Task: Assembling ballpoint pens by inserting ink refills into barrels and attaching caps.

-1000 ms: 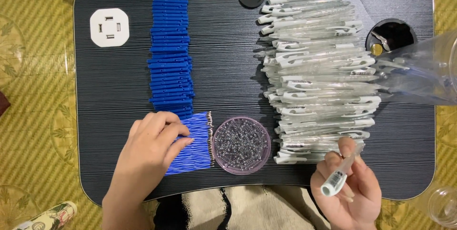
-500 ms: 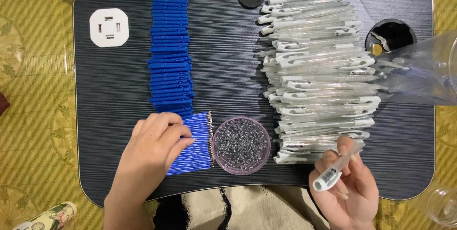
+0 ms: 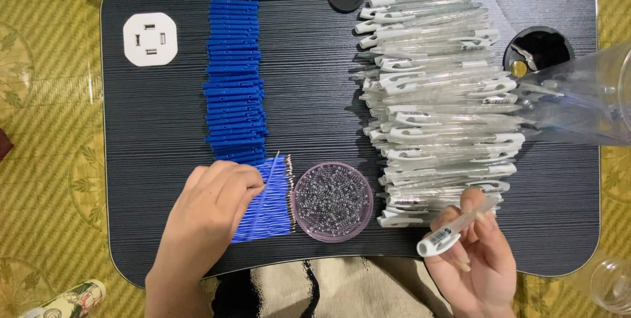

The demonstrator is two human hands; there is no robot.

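Right hand (image 3: 476, 259) has tilted the clear pen barrel (image 3: 453, 229) flatter.

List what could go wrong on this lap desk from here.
The left hand picks at the blue refills right beside the dish of springs; a nudge might scatter the springs. The right hand holds a clear pen barrel close to the stacked barrels, so a bump may topple that pile.

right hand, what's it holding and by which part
The right hand holds a clear pen barrel, its fingers pinching the middle; the white end pokes out below-left. The left hand picks a blue refill from the pile.
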